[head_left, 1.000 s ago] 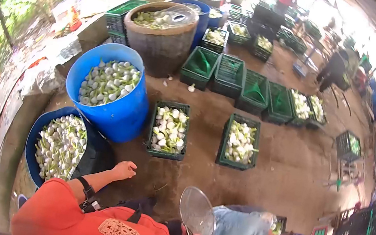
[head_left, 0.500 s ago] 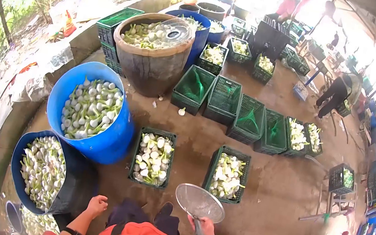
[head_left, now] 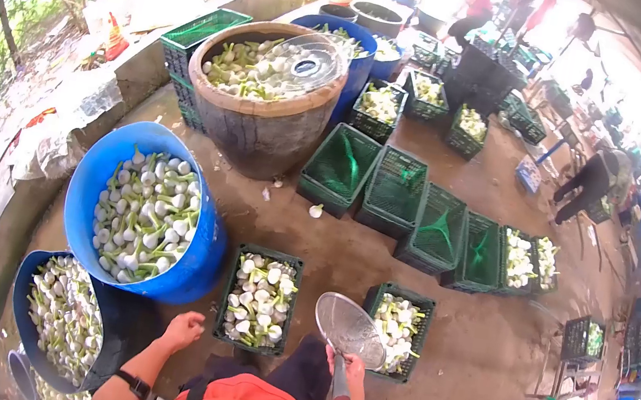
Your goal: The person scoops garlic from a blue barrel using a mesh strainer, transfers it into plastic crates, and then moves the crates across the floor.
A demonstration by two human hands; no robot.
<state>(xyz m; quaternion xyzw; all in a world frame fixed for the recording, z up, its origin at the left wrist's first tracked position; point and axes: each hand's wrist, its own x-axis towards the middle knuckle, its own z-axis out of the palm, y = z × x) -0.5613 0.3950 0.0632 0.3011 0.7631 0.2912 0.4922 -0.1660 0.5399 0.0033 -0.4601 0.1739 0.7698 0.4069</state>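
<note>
My right hand [head_left: 348, 366] grips the handle of a round wire-mesh skimmer [head_left: 350, 329], whose bowl points forward and overlaps the near edge of a green crate [head_left: 418, 335] of white bulbs with green stems. My left hand [head_left: 181, 331] is held out with loosely bent fingers and nothing visible in it. It is between a dark tub of bulbs [head_left: 65, 310] and another green crate of bulbs [head_left: 261, 300], touching neither. Beyond it stands a large blue barrel [head_left: 199, 264], with many bulbs inside.
Farther ahead are a big brown clay vat [head_left: 257, 122] of bulbs with a clear lid-like disc on it, and a row of green crates [head_left: 390, 190]. A loose bulb [head_left: 316, 210] lies on the floor. Another person [head_left: 591, 182] bends over at the right, near stools and crates.
My body has moved forward, closer to the two bulb crates. The skimmer, still in my right hand, now overlaps the right crate. My left hand is farther forward.
</note>
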